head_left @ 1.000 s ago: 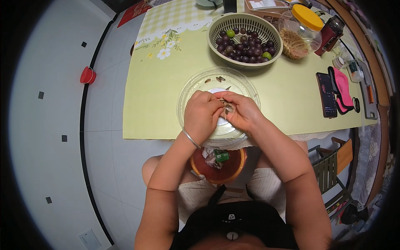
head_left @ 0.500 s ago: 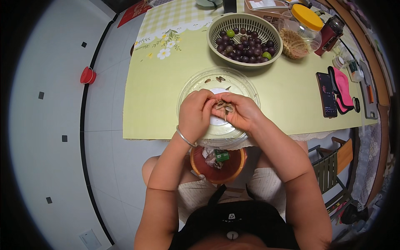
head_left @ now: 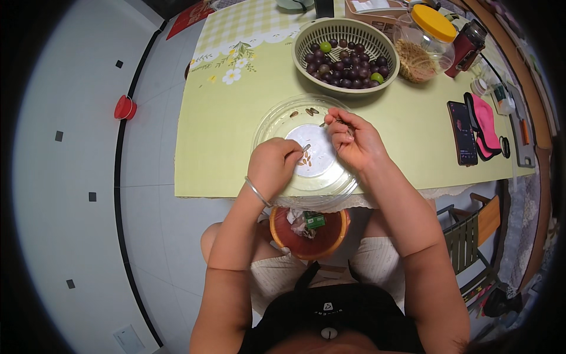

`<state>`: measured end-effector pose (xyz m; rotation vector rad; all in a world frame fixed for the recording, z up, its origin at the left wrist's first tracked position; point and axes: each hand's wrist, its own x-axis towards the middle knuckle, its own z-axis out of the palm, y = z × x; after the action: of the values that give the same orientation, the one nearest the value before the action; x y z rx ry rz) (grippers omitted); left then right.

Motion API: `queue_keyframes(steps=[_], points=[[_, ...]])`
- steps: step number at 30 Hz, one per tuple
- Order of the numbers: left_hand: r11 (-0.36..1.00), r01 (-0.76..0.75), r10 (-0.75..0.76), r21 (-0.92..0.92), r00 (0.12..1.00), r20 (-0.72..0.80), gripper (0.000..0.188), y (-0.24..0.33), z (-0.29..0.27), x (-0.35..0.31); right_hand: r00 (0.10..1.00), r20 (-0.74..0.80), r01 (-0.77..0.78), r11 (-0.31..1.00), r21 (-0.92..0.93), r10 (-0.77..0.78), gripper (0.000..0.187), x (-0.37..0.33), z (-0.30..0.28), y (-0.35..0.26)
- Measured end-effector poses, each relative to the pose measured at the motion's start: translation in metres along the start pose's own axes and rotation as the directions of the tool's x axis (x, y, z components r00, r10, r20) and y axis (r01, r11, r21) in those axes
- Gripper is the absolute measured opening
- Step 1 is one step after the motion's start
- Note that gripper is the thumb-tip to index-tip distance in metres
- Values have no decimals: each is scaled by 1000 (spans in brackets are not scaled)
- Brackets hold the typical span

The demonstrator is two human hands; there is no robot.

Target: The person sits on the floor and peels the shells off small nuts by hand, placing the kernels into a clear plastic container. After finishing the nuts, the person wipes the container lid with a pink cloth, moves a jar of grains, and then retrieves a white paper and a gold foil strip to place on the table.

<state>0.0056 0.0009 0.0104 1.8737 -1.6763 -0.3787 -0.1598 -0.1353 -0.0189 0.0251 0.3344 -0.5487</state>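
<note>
Over the round clear plastic tray (head_left: 268, 127) on the table, my left hand (head_left: 272, 168) pinches one striped sunflower seed (head_left: 306, 148) between thumb and fingertips. Just below that seed, several small brown kernels (head_left: 307, 160) lie on the tray's pale middle. My right hand (head_left: 359, 143) is raised over the tray's right side, fingers curled around more sunflower seeds (head_left: 344, 124), partly hidden by the fingers. A few other seeds (head_left: 312, 111) rest near the far rim of the tray.
Beyond the tray stands a colander (head_left: 300, 65) of dark grapes. To its right are a yellow-lidded jar (head_left: 421, 50) and a dark red flask (head_left: 469, 50). A phone (head_left: 461, 133) lies beside a pink-and-black item (head_left: 484, 127). Below the table edge sits a waste bin (head_left: 339, 242).
My hands have parted: the right moved up and to the right with its seeds, the left slightly left and down with one seed. The kernels in the tray have come into view.
</note>
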Motion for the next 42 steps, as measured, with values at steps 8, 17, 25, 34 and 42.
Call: queue_keyframes(steps=[8,17,25,34,42], points=[[986,-3,16,166,997,-77,10,-2,28,9,980,-182,69,997,-41,-75,20,-4,21,14],[913,152,-214,-379,969,-126,7,-4,7,11,992,-105,0,851,-525,-65,18,-5,8,14],[999,-28,20,-43,985,-169,24,3,-1,23,983,-117,-179,864,-470,140,29,0,-1,27],[844,-178,212,507,977,-10,40,-21,23,38,973,-186,-171,971,-165,140,27,2,5,21],[875,-102,194,473,970,-149,7,-33,23,32,981,-100,-183,964,-191,167,24,3,-6,20]])
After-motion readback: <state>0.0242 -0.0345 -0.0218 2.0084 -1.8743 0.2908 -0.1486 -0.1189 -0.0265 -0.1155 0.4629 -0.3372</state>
